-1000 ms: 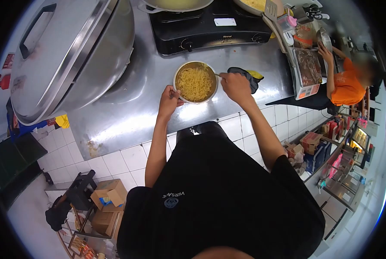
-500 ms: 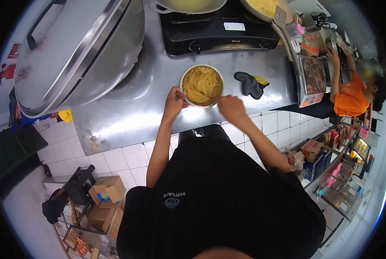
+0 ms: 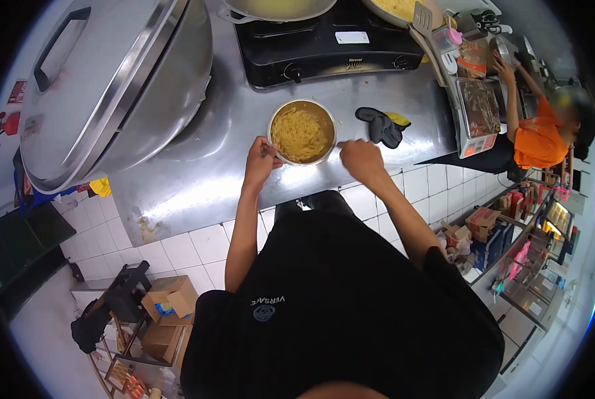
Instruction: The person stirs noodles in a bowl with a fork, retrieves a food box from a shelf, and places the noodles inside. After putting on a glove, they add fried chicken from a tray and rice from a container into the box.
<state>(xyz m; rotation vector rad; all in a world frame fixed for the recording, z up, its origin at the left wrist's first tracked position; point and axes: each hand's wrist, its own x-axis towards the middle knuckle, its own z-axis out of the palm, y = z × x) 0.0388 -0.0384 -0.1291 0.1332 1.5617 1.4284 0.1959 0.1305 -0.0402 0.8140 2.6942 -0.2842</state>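
Observation:
A round metal bowl point(image 3: 333, 147) stands on the steel table, holding a yellow, stringy mixture point(image 3: 301, 133) that looks like noodles or shreds. My left hand point(image 3: 262, 161) grips the bowl's left rim, fingers curled at its edge. Just right of the bowl is my right hand point(image 3: 363, 160), closed in a fist with a small tip showing by the bowl's rim. What it holds is too small and hidden to name. Beyond that hand lies a dark grey glove or mitt point(image 3: 381, 126) with a yellow part.
A black gas stove point(image 3: 331, 56) carries two pans at the back. On the left stands a huge lidded steel pot point(image 3: 171, 100). A scale point(image 3: 478, 113) bearing a bag sits at the right end of the steel table point(image 3: 244, 179). Farther right, a person in orange point(image 3: 540, 143) works.
My right hand has moved a little away from the bowl, to the right. The yellow mixture lies differently in the bowl. My left hand keeps its place on the rim; the view has shifted slightly.

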